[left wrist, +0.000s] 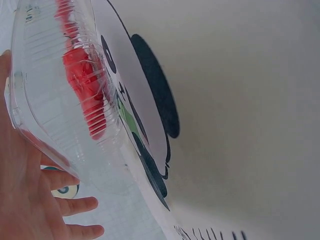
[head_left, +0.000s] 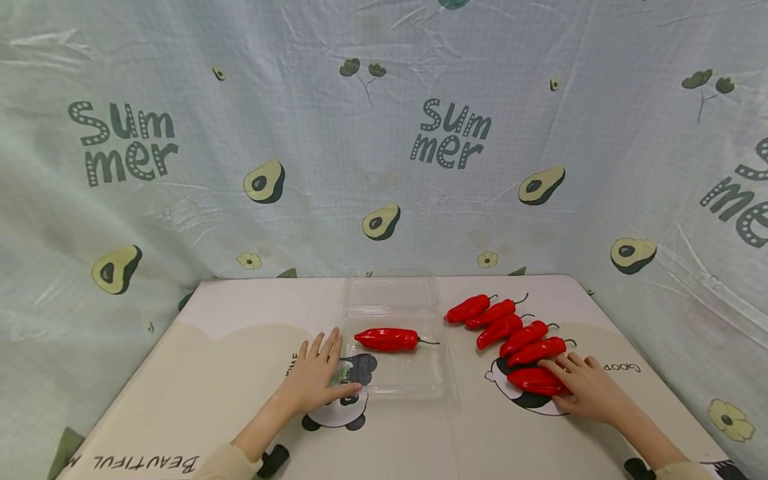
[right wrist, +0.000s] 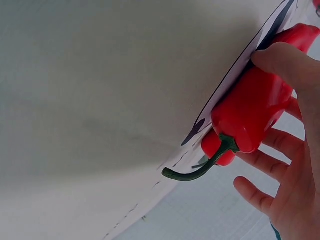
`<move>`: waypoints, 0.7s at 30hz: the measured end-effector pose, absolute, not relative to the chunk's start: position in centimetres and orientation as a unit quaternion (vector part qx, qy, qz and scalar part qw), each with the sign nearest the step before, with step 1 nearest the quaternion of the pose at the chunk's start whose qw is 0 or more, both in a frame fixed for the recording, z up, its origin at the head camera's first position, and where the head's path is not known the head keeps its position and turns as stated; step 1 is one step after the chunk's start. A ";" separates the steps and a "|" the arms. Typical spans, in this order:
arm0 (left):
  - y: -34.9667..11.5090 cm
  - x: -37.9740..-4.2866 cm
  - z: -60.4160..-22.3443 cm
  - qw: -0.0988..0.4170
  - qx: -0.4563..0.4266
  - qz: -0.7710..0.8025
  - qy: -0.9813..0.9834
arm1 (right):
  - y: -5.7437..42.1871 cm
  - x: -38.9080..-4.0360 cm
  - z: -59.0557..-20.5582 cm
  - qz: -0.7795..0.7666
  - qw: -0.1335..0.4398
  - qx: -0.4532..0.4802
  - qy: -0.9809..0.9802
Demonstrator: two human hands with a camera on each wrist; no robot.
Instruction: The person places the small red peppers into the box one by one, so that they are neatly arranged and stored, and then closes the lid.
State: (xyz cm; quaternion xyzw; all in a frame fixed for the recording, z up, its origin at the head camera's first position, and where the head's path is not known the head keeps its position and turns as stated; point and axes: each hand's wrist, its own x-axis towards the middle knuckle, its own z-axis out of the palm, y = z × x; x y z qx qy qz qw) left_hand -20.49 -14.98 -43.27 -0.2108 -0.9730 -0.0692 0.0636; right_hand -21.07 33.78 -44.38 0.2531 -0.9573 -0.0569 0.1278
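A clear plastic clamshell box [head_left: 405,385] lies on the table with its lid [head_left: 390,293] folded back. Inside it is one red pepper [head_left: 387,339], its stem pointing right. My left hand [head_left: 311,380] has its fingers spread beside the box's left side; in the left wrist view the hand rests along the clear wall [left wrist: 45,100]. On the right, my right hand [head_left: 591,390] grips the nearest red pepper [head_left: 534,381]. The right wrist view shows the thumb [right wrist: 280,57] on one side of that pepper [right wrist: 250,107], fingers on the other, and its green stem free.
Several more red peppers [head_left: 501,330] lie in a slanting row between the box and my right hand, reaching toward the table's back. The pale table mat [head_left: 240,373] bears panda prints and lettering. A printed curtain [head_left: 312,133] hangs behind and at both sides.
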 end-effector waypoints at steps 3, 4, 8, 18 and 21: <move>-15.0 -20.4 -43.3 0.063 -0.210 -0.070 -0.973 | 33.7 -21.0 -44.3 -0.054 0.111 0.243 -0.962; -14.9 -20.4 -43.3 0.063 -0.210 -0.071 -0.973 | 33.7 -20.9 -44.3 -0.055 0.108 0.241 -0.963; -14.9 -20.5 -43.3 0.063 -0.212 -0.075 -0.972 | 33.7 -20.8 -44.3 -0.058 0.106 0.239 -0.964; -15.0 -20.5 -43.4 0.072 -0.212 -0.068 -0.972 | 33.7 -20.8 -44.2 -0.049 0.104 0.237 -0.965; -15.0 -20.5 -43.4 0.072 -0.212 -0.068 -0.972 | 33.7 -20.8 -44.2 -0.048 0.106 0.239 -0.964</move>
